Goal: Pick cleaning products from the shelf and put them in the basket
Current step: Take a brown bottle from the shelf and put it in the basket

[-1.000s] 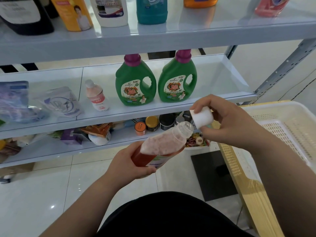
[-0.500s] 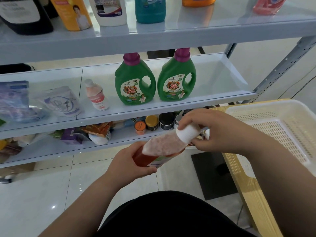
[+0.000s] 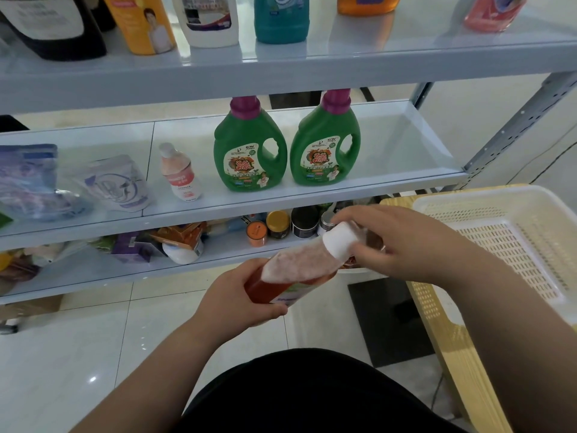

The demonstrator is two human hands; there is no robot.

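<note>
My left hand grips the lower body of a tilted clear bottle with orange-red liquid and foam inside. Its white cap sits on the neck, and my right hand is closed around that cap. The bottle is held in front of the lower shelf, left of the cream plastic basket. On the middle shelf stand two green detergent jugs with magenta caps and a small pink bottle.
The top shelf holds several bottles, among them a teal one and an orange one. Two pouches lie at the middle shelf's left. Small jars and boxes crowd the bottom shelf. The basket rests on a wooden stand.
The white cap, held apart from the open bottle neck a second ago, is now on the neck with my right hand around it. The left hand has kept the bottle nearly still.
</note>
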